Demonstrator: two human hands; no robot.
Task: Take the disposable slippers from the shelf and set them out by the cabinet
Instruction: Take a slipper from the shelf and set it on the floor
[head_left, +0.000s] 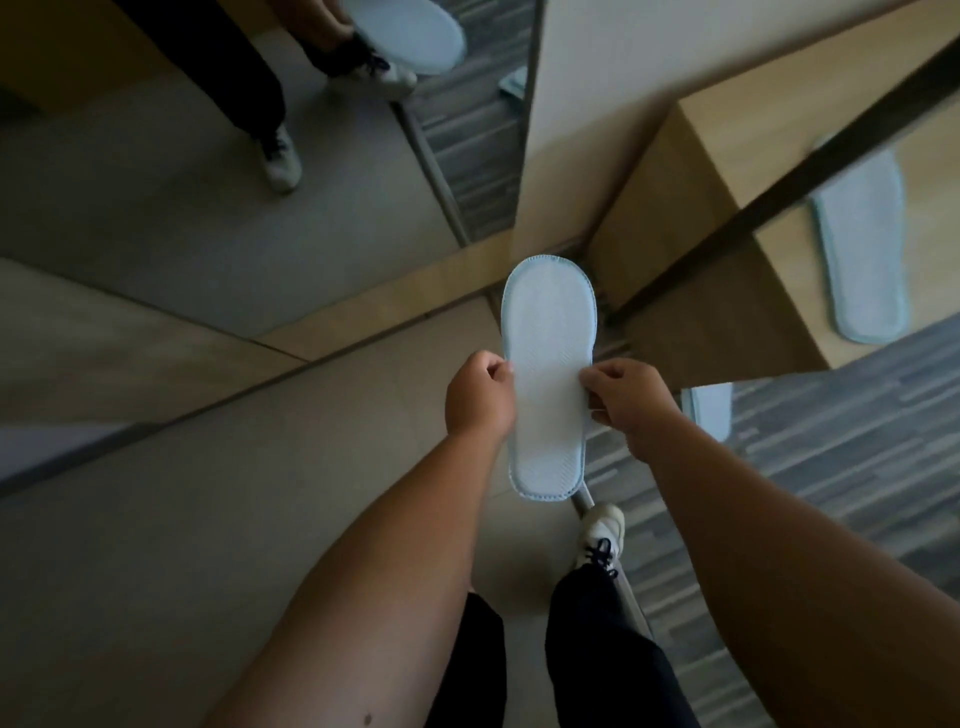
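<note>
In front of the cabinet (691, 291) | both hands' grip clamped on one slipper (548, 374), left hand (480, 397), right hand (626, 397) | second slipper (860, 244) lies on shelf inside cabinet | none seems set out yet

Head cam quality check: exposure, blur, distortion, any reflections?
Head view: dim and underexposed; wide-angle bend at the edges; motion blur on the shelf top right; slipper in both hands, left hand and right hand, fairly sharp; mirror top left reflects legs and slipper.
</note>
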